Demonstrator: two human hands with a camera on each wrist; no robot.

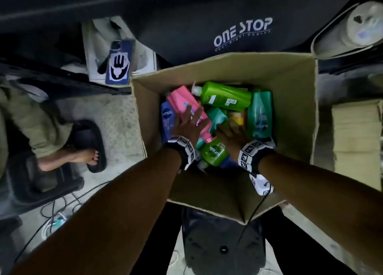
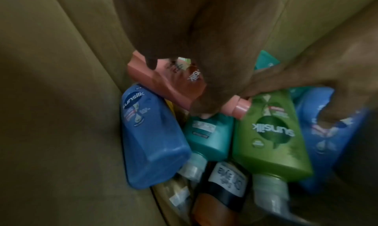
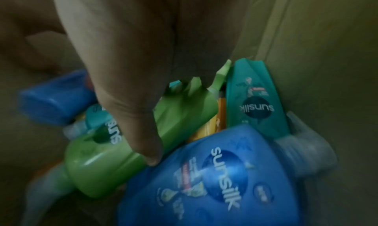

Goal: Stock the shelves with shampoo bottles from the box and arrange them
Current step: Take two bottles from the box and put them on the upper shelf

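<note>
An open cardboard box (image 1: 290,78) holds several shampoo bottles lying jumbled. My left hand (image 1: 189,119) lies on a pink bottle (image 1: 180,100) with fingers straight and spread. Up close the thumb sits by the pink bottle's (image 2: 174,87) neck. A blue bottle (image 1: 165,117) lies against the left wall. My right hand (image 1: 230,133) reaches over the base end of a small green bottle (image 1: 213,153). Its fingers curl over that end (image 2: 263,87) and the thumb (image 3: 151,155) runs down the green bottle's (image 3: 106,161) side. A teal bottle (image 1: 260,113) and a large green pump bottle (image 1: 226,96) lie beyond.
The box sits on a black stool (image 1: 223,243). A phone (image 1: 119,62) lies on a white carton at the left. Another person's sandalled foot (image 1: 89,150) and cables (image 1: 56,212) are on the floor. Flat cardboard (image 1: 356,133) is stacked at the right.
</note>
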